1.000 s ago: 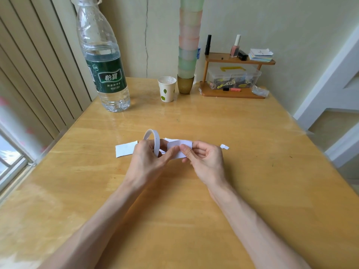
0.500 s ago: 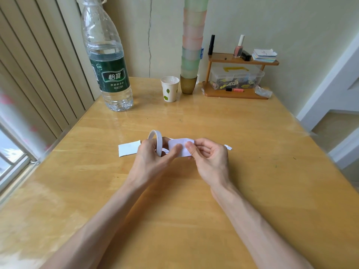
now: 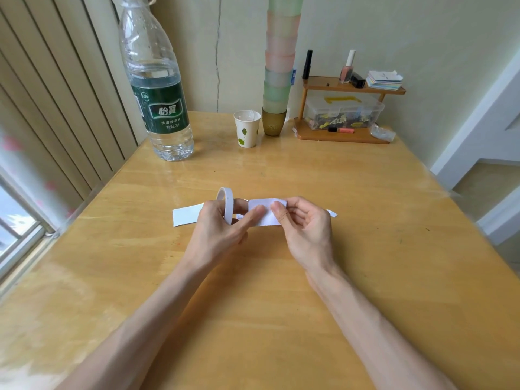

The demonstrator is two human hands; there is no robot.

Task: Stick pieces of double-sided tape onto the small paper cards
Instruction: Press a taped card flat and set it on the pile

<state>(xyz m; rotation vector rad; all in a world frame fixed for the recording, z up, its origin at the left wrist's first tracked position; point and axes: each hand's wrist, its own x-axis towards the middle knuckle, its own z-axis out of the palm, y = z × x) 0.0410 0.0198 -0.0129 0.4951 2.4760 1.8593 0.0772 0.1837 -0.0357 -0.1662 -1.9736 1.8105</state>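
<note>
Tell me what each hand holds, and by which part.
Left hand grips the tape roll by its lower part, thumb on the card's left end. Right hand pinches the card's right end.

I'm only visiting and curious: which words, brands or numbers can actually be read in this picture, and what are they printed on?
"怡寶": large white brand characters on the green label of the water bottle.
"饮用纯净水": smaller line just beneath, same label.
"2.08L": small oval at the label's upper left; the finest line below is too blurred to read.
No words on the paper cup, only a leaf print.
Marks on the stack of cards are too small to read.
</note>
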